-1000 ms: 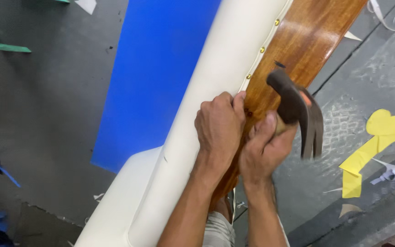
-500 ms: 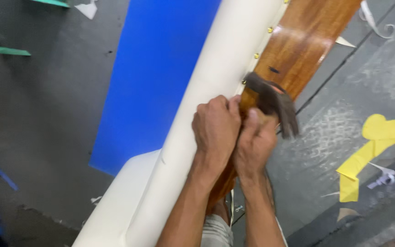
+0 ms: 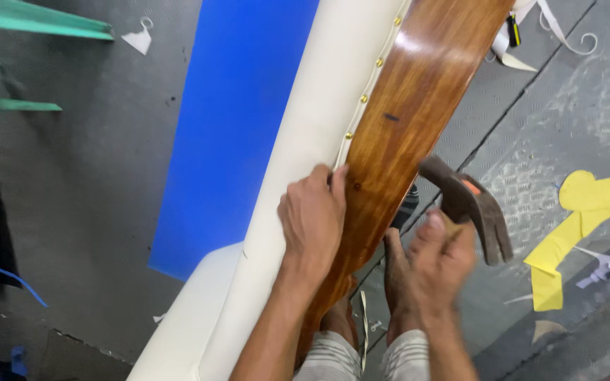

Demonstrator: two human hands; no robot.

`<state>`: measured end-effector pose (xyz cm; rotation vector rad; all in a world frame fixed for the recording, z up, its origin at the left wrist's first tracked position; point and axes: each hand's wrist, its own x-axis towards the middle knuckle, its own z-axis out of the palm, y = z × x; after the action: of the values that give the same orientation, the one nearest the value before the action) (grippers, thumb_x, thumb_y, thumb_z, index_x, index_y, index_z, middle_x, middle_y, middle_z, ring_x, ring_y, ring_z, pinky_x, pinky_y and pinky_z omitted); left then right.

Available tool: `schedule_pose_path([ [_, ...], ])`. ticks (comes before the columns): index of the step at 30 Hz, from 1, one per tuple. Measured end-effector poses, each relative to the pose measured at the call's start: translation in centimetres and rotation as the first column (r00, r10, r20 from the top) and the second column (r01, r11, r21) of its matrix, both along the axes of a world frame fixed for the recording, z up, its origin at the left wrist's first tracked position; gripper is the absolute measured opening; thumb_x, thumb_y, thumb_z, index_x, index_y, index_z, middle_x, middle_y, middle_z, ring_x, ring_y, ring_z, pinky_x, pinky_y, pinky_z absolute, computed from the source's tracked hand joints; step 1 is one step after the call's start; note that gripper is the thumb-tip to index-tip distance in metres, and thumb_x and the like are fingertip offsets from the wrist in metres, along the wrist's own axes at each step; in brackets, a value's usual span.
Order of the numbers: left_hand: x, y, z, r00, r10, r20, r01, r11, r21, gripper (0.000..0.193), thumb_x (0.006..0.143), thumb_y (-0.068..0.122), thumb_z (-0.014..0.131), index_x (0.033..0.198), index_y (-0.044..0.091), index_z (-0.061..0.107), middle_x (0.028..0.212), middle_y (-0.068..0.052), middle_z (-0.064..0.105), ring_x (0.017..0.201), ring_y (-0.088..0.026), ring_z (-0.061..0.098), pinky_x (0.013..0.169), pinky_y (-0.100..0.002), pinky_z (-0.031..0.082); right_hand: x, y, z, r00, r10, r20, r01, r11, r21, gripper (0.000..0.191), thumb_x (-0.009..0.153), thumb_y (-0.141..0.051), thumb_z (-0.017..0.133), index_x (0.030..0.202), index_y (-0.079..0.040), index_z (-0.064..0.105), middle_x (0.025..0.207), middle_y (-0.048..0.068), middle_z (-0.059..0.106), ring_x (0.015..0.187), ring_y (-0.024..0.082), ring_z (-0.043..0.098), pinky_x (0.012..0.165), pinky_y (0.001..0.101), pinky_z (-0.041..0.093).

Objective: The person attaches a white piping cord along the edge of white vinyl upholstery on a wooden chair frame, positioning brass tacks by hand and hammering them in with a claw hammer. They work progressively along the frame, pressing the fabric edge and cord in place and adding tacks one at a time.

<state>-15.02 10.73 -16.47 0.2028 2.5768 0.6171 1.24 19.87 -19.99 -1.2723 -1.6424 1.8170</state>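
Head view, left hand: the left hand (image 3: 313, 215) lies on the cream upholstery (image 3: 305, 141), fingers curled and pressed together at the seam where the fabric meets the wood, fingertips pinching the fabric edge against it.
Head view, right hand: the right hand (image 3: 432, 257) is wrapped tight around the handle of a claw hammer (image 3: 471, 208), thumb up along the handle; the hand is motion-blurred.
Hammer: its dark steel head sits to the right of the wood, clear of it, with the claw pointing down and to the right.
Wooden rail: a glossy brown wooden rail (image 3: 418, 113) runs diagonally from the top right down toward the person, just beside the cream upholstery and touching it along the seam.
Tacks: a row of brass tacks (image 3: 379, 62) follows the seam above the left hand; the lowest visible one is just above the fingertips.
Mark: a small dark mark (image 3: 390, 117) shows on the wood.
Left of the furniture: a blue sheet (image 3: 227, 127) lies on the grey floor (image 3: 72, 176), with green strips (image 3: 30, 17) at the upper left.
Right of the furniture: yellow cut pieces (image 3: 587, 212) lie on the floor, well apart from the hammer.
Bottom edge: striped shorts (image 3: 361, 360) and a bare foot below the right hand.
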Motion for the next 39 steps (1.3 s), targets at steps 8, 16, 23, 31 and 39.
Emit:
schedule_pose_path([
  [8, -1.9, 3.1, 1.4, 0.869, -0.090, -0.486, 0.089, 0.996, -0.026, 0.069, 0.082, 0.027, 0.084, 0.137, 0.000, 0.051, 0.141, -0.032, 0.048, 0.126, -0.049, 0.049, 0.100, -0.060, 0.041, 7.0, 9.0, 1.2, 0.887, 0.226, 0.404, -0.352, 0.895, 0.273, 0.019, 0.108, -0.011, 0.058, 0.117, 0.006, 0.062, 0.078, 0.002, 0.056, 0.064, 0.009, 0.050, 0.054, 0.0280, 0.041],
  [16, -6.0, 4.6, -2.2, 0.993, 0.016, -0.118, -0.002, 0.993, 0.119, 0.116, 0.073, 0.026, 0.093, 0.160, 0.007, 0.020, 0.149, -0.027, 0.043, 0.135, -0.049, 0.049, 0.106, -0.063, 0.043, 8.6, 13.5, 3.8, 0.819, 0.337, 0.464, -0.551, 0.689, 0.472, 0.026, 0.106, -0.013, 0.061, 0.124, 0.005, 0.065, 0.096, 0.016, 0.064, 0.082, 0.021, 0.060, 0.071, 0.0368, 0.048],
  [23, -7.2, 5.4, -0.9, 0.994, -0.108, 0.032, 0.108, 0.994, -0.017, 0.131, 0.068, 0.016, 0.095, 0.159, 0.005, 0.002, 0.150, -0.038, 0.030, 0.131, -0.059, 0.041, 0.098, -0.067, 0.042, 8.2, 16.7, 5.8, 0.764, 0.396, 0.510, -0.579, 0.769, 0.270, 0.023, 0.102, -0.016, 0.063, 0.116, 0.002, 0.068, 0.088, 0.018, 0.067, 0.072, 0.027, 0.063, 0.065, 0.0390, 0.049],
  [31, -7.4, 5.7, 0.5, 0.995, -0.097, -0.025, 0.097, 0.995, -0.017, 0.132, 0.063, 0.018, 0.097, 0.159, 0.006, 0.007, 0.149, -0.037, 0.033, 0.132, -0.057, 0.042, 0.098, -0.065, 0.042, 2.8, 19.7, 6.4, 0.760, 0.460, 0.459, -0.626, 0.708, 0.327, 0.032, 0.092, -0.015, 0.073, 0.121, 0.000, 0.069, 0.082, 0.016, 0.070, 0.067, 0.025, 0.069, 0.062, 0.0367, 0.051],
  [39, -10.0, 8.8, 7.1, 0.962, -0.117, -0.249, 0.129, 0.991, 0.035, 0.080, 0.077, 0.009, 0.085, 0.146, -0.003, 0.045, 0.132, -0.032, 0.053, 0.117, -0.048, 0.056, 0.097, -0.053, 0.047, -12.0, 21.2, 5.4, 0.734, 0.628, 0.258, -0.597, 0.415, 0.686, 0.040, 0.088, -0.018, 0.081, 0.123, -0.003, 0.070, 0.091, 0.014, 0.069, 0.080, 0.031, 0.068, 0.071, 0.0401, 0.054],
])
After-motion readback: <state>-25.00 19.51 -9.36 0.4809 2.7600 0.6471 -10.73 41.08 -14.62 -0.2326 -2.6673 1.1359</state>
